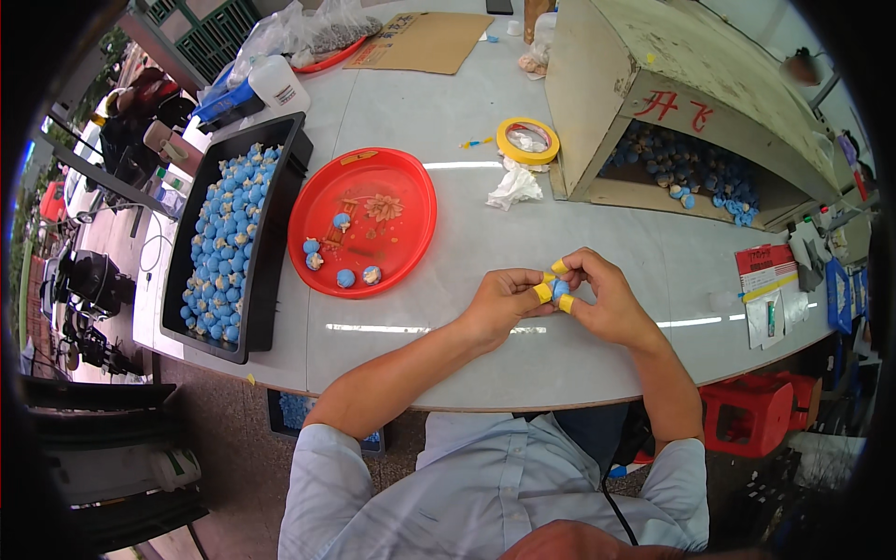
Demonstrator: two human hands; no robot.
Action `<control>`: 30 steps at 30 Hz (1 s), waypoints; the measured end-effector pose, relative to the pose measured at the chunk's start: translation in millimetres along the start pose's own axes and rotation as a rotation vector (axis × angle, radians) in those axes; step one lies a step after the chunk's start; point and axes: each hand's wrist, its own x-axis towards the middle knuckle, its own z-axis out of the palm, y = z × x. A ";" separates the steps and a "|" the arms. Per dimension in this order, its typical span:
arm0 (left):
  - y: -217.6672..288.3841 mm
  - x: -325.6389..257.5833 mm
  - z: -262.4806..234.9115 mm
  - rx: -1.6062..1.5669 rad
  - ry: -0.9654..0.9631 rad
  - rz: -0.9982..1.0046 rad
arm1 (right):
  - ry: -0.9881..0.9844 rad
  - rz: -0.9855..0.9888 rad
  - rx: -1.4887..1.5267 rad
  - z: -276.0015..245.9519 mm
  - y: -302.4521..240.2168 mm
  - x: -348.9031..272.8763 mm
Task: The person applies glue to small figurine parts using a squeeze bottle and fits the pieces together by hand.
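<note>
Over the table's near side, a small blue ball [560, 289] sits between the fingertips of both hands. My left hand [502, 304] grips it from the left with thumb and forefinger pinched. From the right, my right hand [605, 301] closes its thumb and forefinger around it. Yellow tape wraps the fingertips of both hands and partly covers the ball. A round red tray [411, 245] lies to the left, with several blue-and-whitish balls [345, 278] on it. Farther left, a black bin [297, 154] is filled with many similar balls [229, 233].
A worn wooden box [583, 112] at the far right has more blue balls [686, 173] in its opening. Beside it lie a yellow tape roll [551, 152] and crumpled tissue [513, 187]. Flat cardboard [434, 42] lies at the back; a red stool [733, 415] stands below the table.
</note>
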 end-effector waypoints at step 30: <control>-0.3 3.0 -0.7 -0.045 0.015 0.004 | 0.217 -0.269 -0.453 14.2 -7.1 -2.6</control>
